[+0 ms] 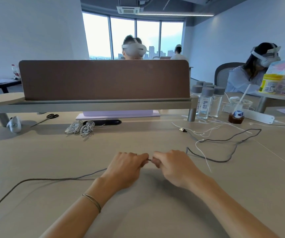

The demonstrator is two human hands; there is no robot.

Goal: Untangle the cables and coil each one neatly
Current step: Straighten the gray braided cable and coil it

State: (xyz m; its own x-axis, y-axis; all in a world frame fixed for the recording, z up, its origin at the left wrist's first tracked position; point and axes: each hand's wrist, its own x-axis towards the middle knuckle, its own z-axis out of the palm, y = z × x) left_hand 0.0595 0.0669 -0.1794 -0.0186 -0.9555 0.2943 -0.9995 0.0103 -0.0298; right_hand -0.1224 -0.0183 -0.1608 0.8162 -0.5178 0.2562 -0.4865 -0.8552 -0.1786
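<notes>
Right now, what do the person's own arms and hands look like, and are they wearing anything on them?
Both forearms are bare, with no sleeves in view and no gloves. The left hand has a thin ring on one finger, and a slim, double-strand bracelet circles the left wrist. The right hand and its wrist show no jewellery or watch that I can see.

Beige table (138, 138): wide bare strip across the middle, hand passes freely. Far edge blocked by brown felt divider panel (104, 79) w/ two coiled white cables (80, 127) & black scissors (46, 118) in front. Right side cluttered: loose grey braided cable (231, 146), thin white cables (207, 131), clear grey-capped bottles (207, 102).
</notes>
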